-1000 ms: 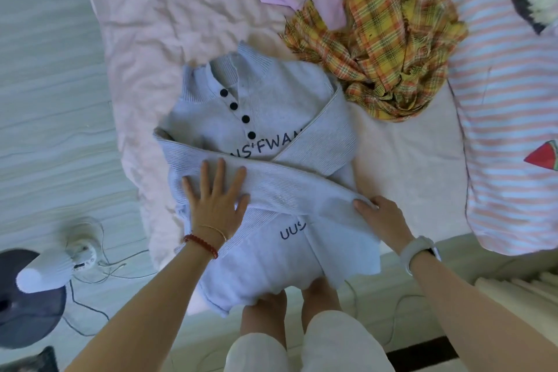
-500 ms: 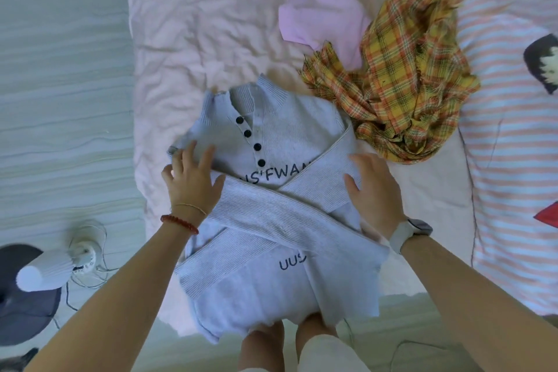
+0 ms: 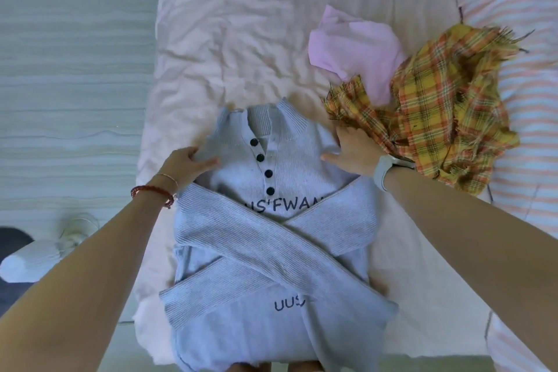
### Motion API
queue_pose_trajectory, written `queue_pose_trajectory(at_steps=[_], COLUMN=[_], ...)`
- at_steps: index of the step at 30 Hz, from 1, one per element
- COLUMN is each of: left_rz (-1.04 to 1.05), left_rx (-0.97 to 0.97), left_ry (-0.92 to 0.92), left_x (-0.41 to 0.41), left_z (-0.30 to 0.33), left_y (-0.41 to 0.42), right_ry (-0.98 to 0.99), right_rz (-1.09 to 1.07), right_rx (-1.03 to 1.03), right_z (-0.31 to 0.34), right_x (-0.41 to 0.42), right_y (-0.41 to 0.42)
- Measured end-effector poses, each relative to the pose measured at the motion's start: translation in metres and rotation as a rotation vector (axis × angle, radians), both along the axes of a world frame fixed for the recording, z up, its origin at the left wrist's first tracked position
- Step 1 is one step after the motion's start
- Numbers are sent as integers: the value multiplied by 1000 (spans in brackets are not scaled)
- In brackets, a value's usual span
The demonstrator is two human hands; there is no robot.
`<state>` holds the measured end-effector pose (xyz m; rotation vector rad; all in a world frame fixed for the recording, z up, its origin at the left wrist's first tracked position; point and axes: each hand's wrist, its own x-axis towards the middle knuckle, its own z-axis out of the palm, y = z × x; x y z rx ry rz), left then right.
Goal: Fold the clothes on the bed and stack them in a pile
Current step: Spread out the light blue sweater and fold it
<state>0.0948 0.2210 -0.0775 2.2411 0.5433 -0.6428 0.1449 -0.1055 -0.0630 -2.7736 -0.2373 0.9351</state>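
Grey sweater [image 3: 271, 238]: sleeves crossed, not folded up yet. Left hand [image 3: 187, 167] & right hand [image 3: 354, 152] pinch its shoulders. Scarf [image 3: 437, 106], pink top [image 3: 356, 48] wait; no pile.

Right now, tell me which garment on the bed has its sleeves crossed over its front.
The grey buttoned sweater, gripped at its shoulders by the left hand and right hand. The yellow plaid shirt lies crumpled, and the pink garment beside it shows no crossed sleeves.

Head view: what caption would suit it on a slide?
Both hands, left and right, grip the shoulders of a grey sweater, sleeves crossed, on the bed.
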Motion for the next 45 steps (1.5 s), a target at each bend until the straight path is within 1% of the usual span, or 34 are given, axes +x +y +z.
queue_pose_trajectory(at_steps=[3,6,8,11,14,16,17,19,21,22,23,24,25,26,27,28,29,30,31,32,33,34,36,38,40,41,43,45], left_rz=[-60,-101,-79,-139,-304,-430,-514,-745,-959,-1041,-1141,-1257,-1315,-1331,-1293,-1246,-1154,-1099,-1054,-1013,-978,-948,-861,-800,-740,-719,-701,-619], left_rx=[-4,32,34,94,216,241,241,225,243,251,287,370,437,485,453,393,309,286,328,393,425,432,446,517,557,544,476,395], left_ry=[-1,-82,-171,-331,-542,-667,-715,-762,-710,-627,-495,-265,-19,160,184,107,-97,-285,-477,-580,-571,-495,-284,-125,-22,8,2,19], left_x=[6,7,4,-15,-60,-99,-119,-156,-193,-208,-221,-230,-237,-240,-239,-237,-231,-226,-220,-214,-208,-201,-191,-186,-183,-180,-170,-156], left_z=[6,15,25,42,59,66,67,64,57,54,50,50,46,42,43,46,49,48,46,44,40,35,22,0,-17,-20,-21,-17], left_y=[5,4,2,-3,-5,-5,-3,5,12,16,17,17,18,20,19,16,12,8,2,-5,-15,-22,-27,-12,10,20,31,34], right_ry=[29,18,-44,-244,-412,-496,-523,-461,-426,-386,-298,-156,-44,6,9,-62,-186,-343,-473,-525,-520,-467,-313,-202,-174,-167,-138,-64], right_rz=[-80,-127,-113,-4,96,184,205,238,379,471,556,602,594,562,509,480,455,435,409,384,368,360,337,308,293,283,241,143], right_rx=[165,256,261,247,261,312,321,261,141,72,-12,-101,-175,-228,-229,-187,-125,-62,-18,-3,-11,-33,-95,-184,-232,-242,-256,-205], right_z=[4,13,23,42,56,64,67,68,65,62,59,55,50,45,46,47,48,46,43,40,36,30,13,-5,-18,-19,-15,-7], right_x=[6,3,-6,-32,-77,-116,-134,-172,-206,-221,-235,-247,-257,-263,-265,-266,-264,-262,-259,-254,-248,-239,-224,-212,-205,-202,-194,-179], right_y=[1,3,3,-1,-9,-15,-19,-31,-44,-50,-56,-59,-63,-66,-63,-58,-52,-43,-33,-21,-8,2,11,1,-17,-24,-31,-35])
